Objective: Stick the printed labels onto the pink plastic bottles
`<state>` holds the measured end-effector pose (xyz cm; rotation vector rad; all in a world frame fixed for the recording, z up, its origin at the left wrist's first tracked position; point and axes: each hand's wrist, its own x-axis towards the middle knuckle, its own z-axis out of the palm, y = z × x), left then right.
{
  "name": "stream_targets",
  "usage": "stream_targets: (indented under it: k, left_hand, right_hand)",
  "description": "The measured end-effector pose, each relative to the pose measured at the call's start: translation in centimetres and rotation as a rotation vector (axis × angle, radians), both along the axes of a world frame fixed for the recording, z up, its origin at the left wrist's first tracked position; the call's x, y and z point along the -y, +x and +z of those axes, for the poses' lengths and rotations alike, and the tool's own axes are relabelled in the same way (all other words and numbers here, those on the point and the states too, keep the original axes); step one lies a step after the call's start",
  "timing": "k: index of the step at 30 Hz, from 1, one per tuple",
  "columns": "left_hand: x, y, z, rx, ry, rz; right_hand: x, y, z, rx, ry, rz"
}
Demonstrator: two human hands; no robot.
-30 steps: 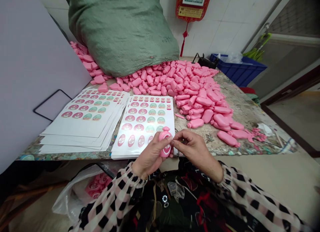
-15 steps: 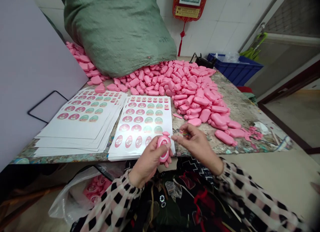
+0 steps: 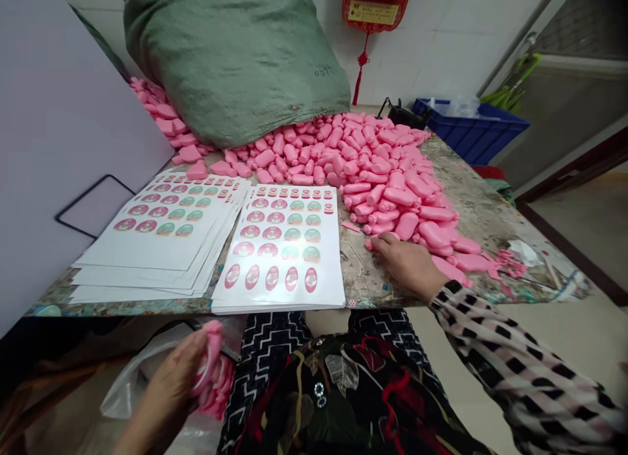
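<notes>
Low at the left, my left hand (image 3: 179, 376) grips a labelled pink bottle (image 3: 211, 350) over an open clear plastic bag (image 3: 122, 386) below the table edge. More pink bottles lie in that bag. My right hand (image 3: 405, 262) is on the table at the front of the pile of pink bottles (image 3: 392, 180), its fingers closed on one pink bottle (image 3: 371, 243), mostly hidden under them. Between the hands lies a sheet of stickers (image 3: 279, 291) on a stack, with pink oval stickers in its front row.
Another stack of sticker sheets (image 3: 142, 255) lies left, beside a pale panel (image 3: 73, 115). A green sack (image 3: 235, 63) leans behind the pile. A blue crate (image 3: 478, 138) stands at the back right. Small pink scraps (image 3: 510, 264) lie on the right.
My left hand has moved from the sheet's front edge down left over the bag, carrying the labelled bottle. My right hand has shifted right and taken hold of a bottle at the pile's front.
</notes>
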<state>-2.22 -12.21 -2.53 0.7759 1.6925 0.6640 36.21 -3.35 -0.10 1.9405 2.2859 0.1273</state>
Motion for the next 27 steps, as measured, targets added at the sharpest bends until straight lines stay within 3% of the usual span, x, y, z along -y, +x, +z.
stream_targets:
  k: [5, 8, 11, 14, 16, 18, 21, 23, 25, 27]
  left_hand:
    - [1.9, -6.7, -3.6, -0.402, 0.020, -0.035]
    - [1.9, -7.6, -3.5, -0.659, 0.141, -0.121]
    - [1.2, -4.9, -1.2, -0.549, 0.300, -0.166]
    - [-0.2, 0.6, 1.7, -0.175, 0.347, -0.167]
    - [-1.2, 4.6, 3.1, 0.184, 0.321, -0.174]
    - [-2.0, 8.0, 3.5, 0.542, 0.298, -0.192]
    - [-2.6, 10.8, 3.2, 0.853, 0.143, -0.245]
    - [-2.8, 11.0, 2.9, 0.865, 0.073, -0.268]
    - [-3.2, 10.3, 2.8, 0.718, 0.135, -0.266]
    - [-3.7, 9.3, 3.0, 0.390, 0.307, -0.293]
  right_hand:
    - [-1.0, 0.6, -0.1, 0.092, -0.049, 0.070]
    - [-1.4, 1.1, 0.0, 0.054, -0.067, 0.061]
    - [-1.2, 0.4, 0.5, -0.187, 0.007, -0.017]
    - [0.5, -3.3, 1.4, -0.840, 0.073, -0.138]
    - [2.2, -7.2, 2.0, -1.309, -0.125, -0.169]
    - [4.0, -10.8, 2.4, -1.601, -0.333, -0.177]
    - [5.4, -13.4, 2.1, -1.636, -0.434, -0.141]
    - [5.2, -12.8, 1.4, -1.505, -0.370, -0.085]
    - [4.4, -11.1, 0.5, -1.312, -0.250, -0.064]
    - [3.4, -9.3, -0.3, -1.090, -0.128, -0.045]
